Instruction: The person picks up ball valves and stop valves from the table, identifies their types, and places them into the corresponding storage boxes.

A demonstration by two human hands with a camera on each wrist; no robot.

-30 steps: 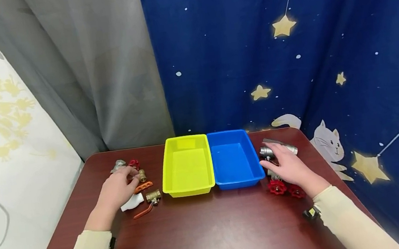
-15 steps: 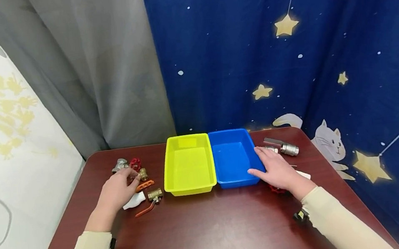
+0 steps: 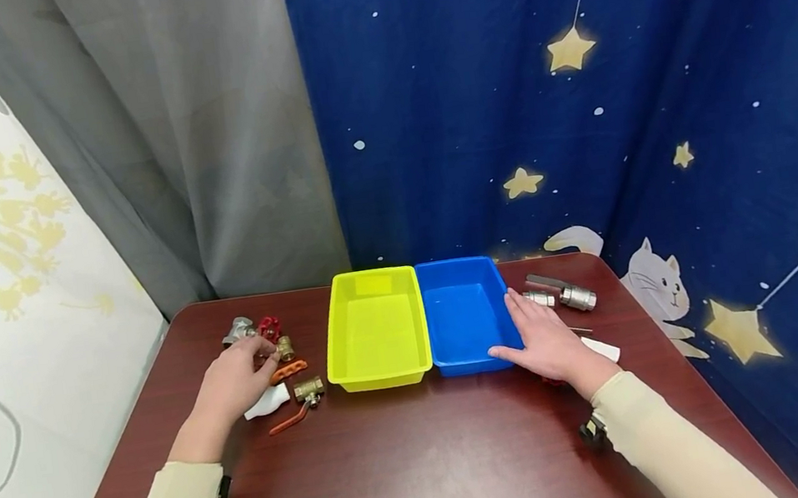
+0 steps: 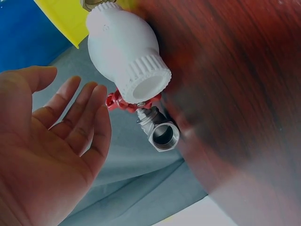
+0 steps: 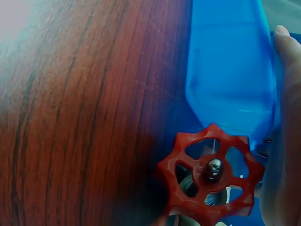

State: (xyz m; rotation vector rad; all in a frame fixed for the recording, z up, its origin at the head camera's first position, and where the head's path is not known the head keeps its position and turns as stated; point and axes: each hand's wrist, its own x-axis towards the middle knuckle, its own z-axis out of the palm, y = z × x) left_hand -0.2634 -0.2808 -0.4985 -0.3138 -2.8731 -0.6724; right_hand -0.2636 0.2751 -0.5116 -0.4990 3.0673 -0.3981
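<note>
My left hand (image 3: 235,384) hovers over the valves at the table's left, fingers loosely bent and holding nothing. Near its fingertips in the left wrist view are a white plastic valve body (image 4: 124,47) and a metal valve (image 4: 163,136) with a red handwheel (image 4: 117,101). A brass ball valve (image 3: 307,389) with an orange lever lies closer to me. My right hand (image 3: 547,339) is spread at the right side of the blue bin (image 3: 471,366), thumb over its front corner; whether it touches cannot be told. A red handwheel (image 5: 214,172) shows beside it in the right wrist view.
The yellow bin (image 3: 381,382) stands against the blue one. To the right lie metal ball valves (image 3: 578,297) and a white piece (image 3: 601,348), partly behind my right hand. An orange handle (image 3: 289,371) and a brass fitting (image 3: 285,347) lie left. Curtains hang behind the table (image 3: 427,464).
My right hand has moved left, from above the right-hand valves to the blue bin's side, uncovering metal valves there. The left hand has stayed in place.
</note>
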